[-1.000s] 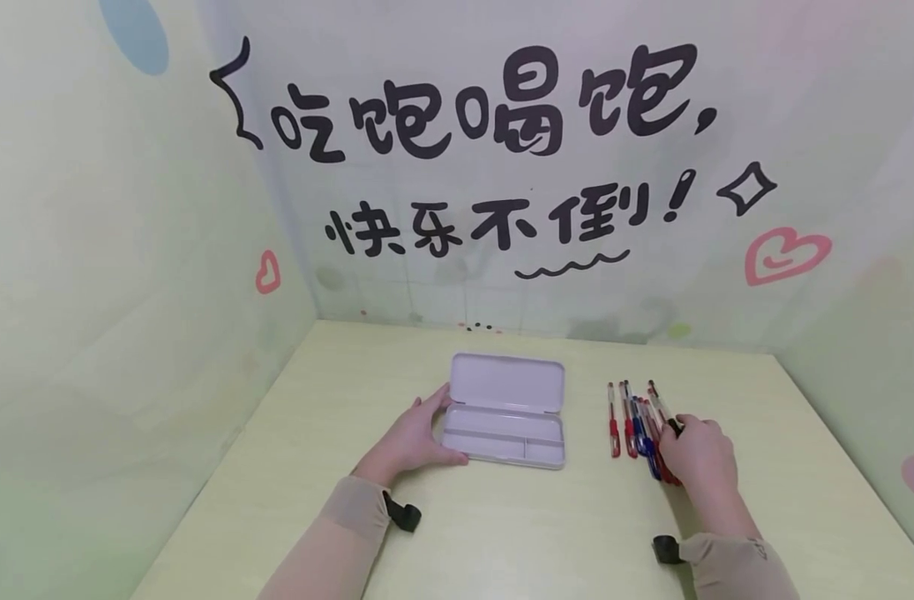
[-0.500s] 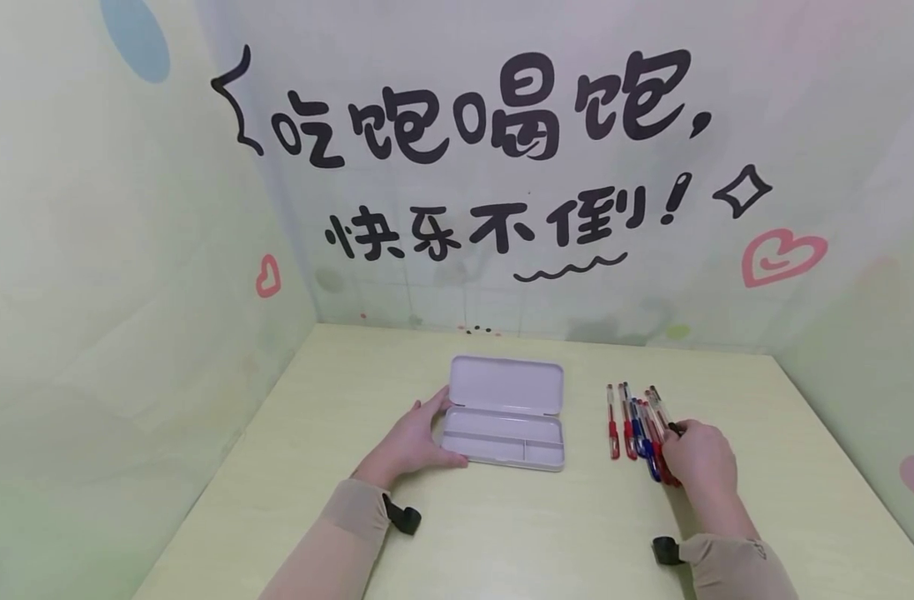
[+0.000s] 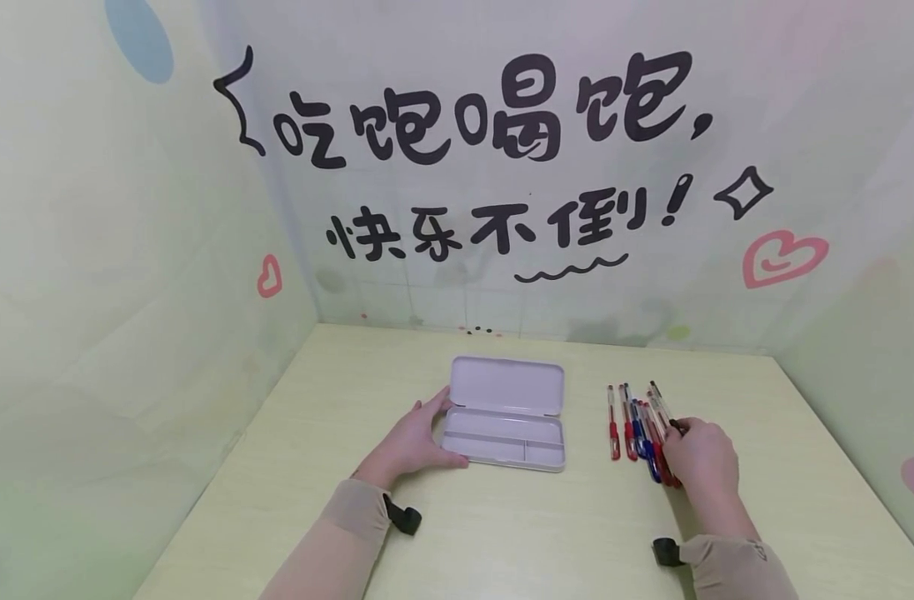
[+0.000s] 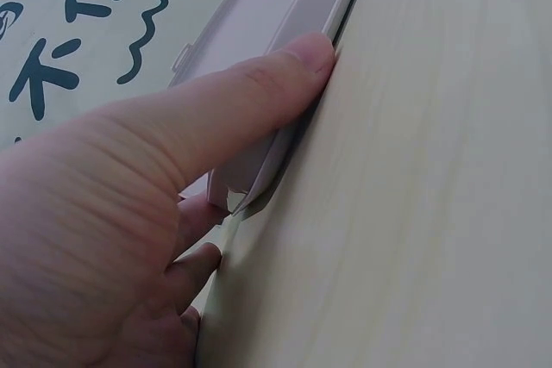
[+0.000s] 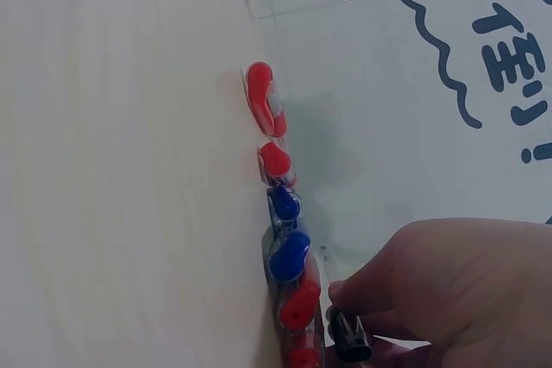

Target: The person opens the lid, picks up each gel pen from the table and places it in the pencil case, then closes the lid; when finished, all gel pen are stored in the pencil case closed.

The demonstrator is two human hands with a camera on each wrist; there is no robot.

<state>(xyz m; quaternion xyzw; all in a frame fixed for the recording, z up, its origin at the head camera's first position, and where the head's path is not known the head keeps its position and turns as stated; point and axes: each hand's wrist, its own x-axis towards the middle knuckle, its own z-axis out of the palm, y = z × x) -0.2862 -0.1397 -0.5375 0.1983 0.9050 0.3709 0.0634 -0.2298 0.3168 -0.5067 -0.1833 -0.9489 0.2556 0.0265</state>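
The pen with the black grip (image 3: 675, 425) is on the right half of the table (image 3: 539, 533), slanting with its upper end toward the far edge. The right hand (image 3: 702, 457) pinches it near its black end, between thumb and fingers; whether the pen touches the table cannot be told. Just beside it, on the side toward the table's left edge, lie red and blue pens, bunched and partly overlapping: a blue pen (image 3: 640, 429) in the middle of the bunch, and a red pen (image 3: 613, 423) at its outer end, slightly apart from the rest.

Well apart from the pens, nearer the middle of the table, the pale purple pencil case (image 3: 475, 423) lies open, its lid (image 3: 507, 385) folded back toward the far edge. Its base has one long compartment behind and two in front, the right one smaller. The left hand (image 3: 412, 437) grips the base's left end, thumb on the near side.

Beige sleeves (image 3: 329, 542) with black wrist cameras (image 3: 405, 516) cross the near edge. Beyond the far edge, the wall (image 3: 427, 300) bears black lettering (image 3: 531, 106) and a pink heart (image 3: 785, 258).
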